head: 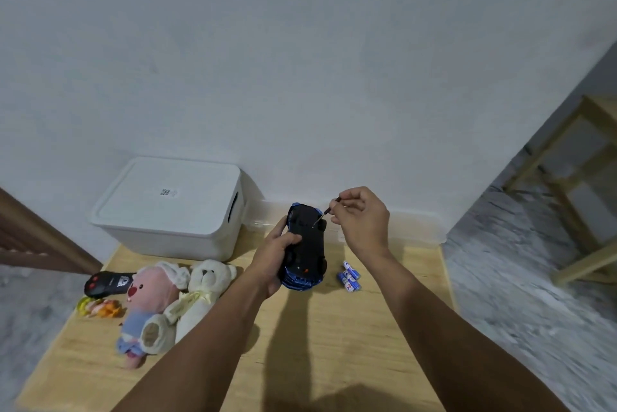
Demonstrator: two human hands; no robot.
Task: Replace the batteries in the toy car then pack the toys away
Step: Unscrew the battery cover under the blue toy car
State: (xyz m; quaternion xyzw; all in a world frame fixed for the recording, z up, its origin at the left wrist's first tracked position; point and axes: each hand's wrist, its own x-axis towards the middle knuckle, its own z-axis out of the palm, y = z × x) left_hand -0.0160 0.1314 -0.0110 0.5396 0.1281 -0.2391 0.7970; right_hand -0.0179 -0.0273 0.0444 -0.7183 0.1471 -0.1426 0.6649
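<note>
Blue-edged and black on its upturned belly, toy car (305,246) held above the table (334,345), long axis running away from the body toward the wall, nose or tail (cannot tell which) pointing at the far edge. Gripped along its near-left flank by the left hand (272,256), fingers (289,238) curled over the underside and thumb side hidden beneath. Over the car's far right corner, right hand (362,221), fingertips pinched together round the handle of a thin screwdriver (325,212), remaining fingers loosely bent. Screwdriver slanted down and leftward from that pinch, tip touching or just about touching a spot on the car's underside near the far end; exact contact too small to confirm. Judged step: working the screw of the battery cover, cover apparently in place. Coming move hinged on keeping the shaft lined up with that spot while the left hand steadies the body; a slip would send the tip skating along the black plastic. Just right of the car's near end, a small cluster of blue batteries (350,276) lying on the table, closest to the right hand. Left of the car, two plush toys (173,298) and a small dark toy (108,283); beyond them, a white lidded box (170,208) against the wall.
</note>
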